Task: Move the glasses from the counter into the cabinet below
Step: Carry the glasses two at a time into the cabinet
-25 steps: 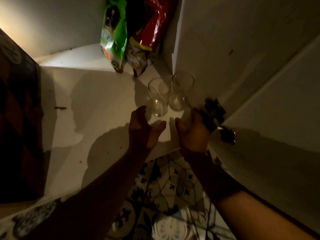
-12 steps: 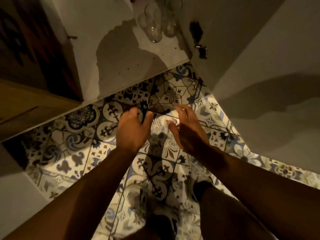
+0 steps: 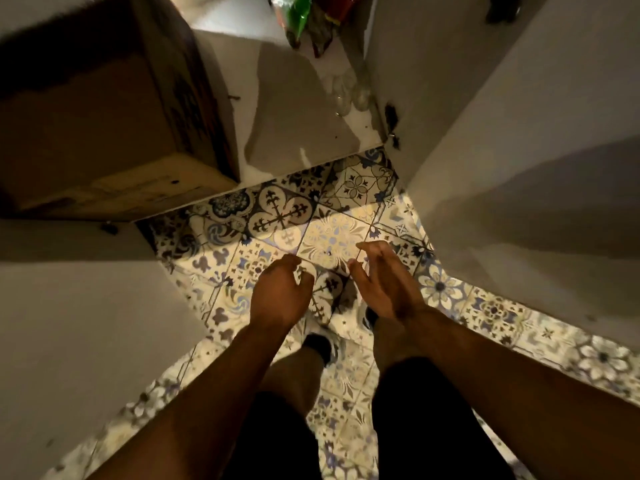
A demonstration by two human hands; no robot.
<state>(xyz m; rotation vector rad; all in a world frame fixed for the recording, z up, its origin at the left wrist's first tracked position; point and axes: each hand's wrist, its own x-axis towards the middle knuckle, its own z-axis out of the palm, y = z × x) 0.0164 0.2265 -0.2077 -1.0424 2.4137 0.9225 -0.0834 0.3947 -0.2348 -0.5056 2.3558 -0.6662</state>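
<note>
Down on the cabinet shelf (image 3: 298,133), near the right wall, the glasses (image 3: 348,95) stand close together. They look blurry, so I cannot count them for sure, but I think there are two. Behind them at the back are some snack bags (image 3: 304,19), green and red. A big cardboard box (image 3: 104,116) fills the left side of the cabinet. The cabinet door (image 3: 519,116) on the right stands open.

Both hands are out of the cabinet and well apart from the glasses. They hang over the patterned floor (image 3: 446,289), above the person's feet. The left hand (image 3: 280,296) has its fingers loosely curled and holds nothing. The right hand (image 3: 384,282) has its fingers spread and mostly straight, and it holds nothing too.

I think the step in hand is the bit between trips. These glasses are put away, and the hands are free. The table above is not in the picture, so I cannot tell if more glasses wait there.

If there are more, the next move is to stand up, reach for the table, and pick up the next glasses with a soft, firm hold. Then they go down onto the bare part of the shelf, just beside the ones there, without bumping them. If none are left, the door just needs a push to close
</note>
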